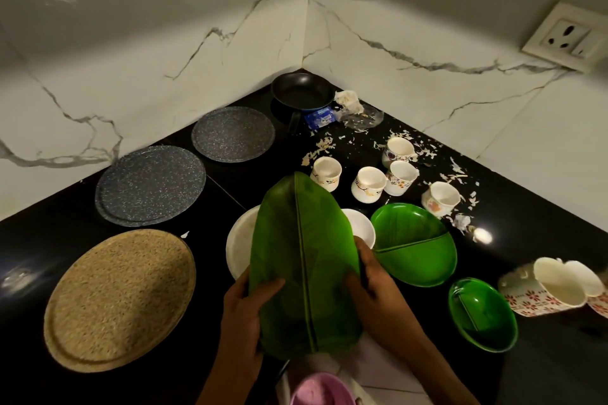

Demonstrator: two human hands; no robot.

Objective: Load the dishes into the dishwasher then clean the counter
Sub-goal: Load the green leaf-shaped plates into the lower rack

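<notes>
Item in hand: green leaf-shaped plate (302, 266), lifted above white plate (238, 240), near centre. Left hand (245, 316) grips its left edge; right hand (371, 279) grips right edge. Dishwasher not in view.

Judged early stage. Awaiting loading:
- grey plates (149, 186), far left
- woven-look plate (120, 299), near left
- cups (368, 184), pan (301, 90), far
- green dishes (414, 250), right

Scraps (460, 177) on black counter (543, 223): uncleaned.

Five small cups (367, 184), three green plates (416, 245), two grey plates (149, 186).
</notes>
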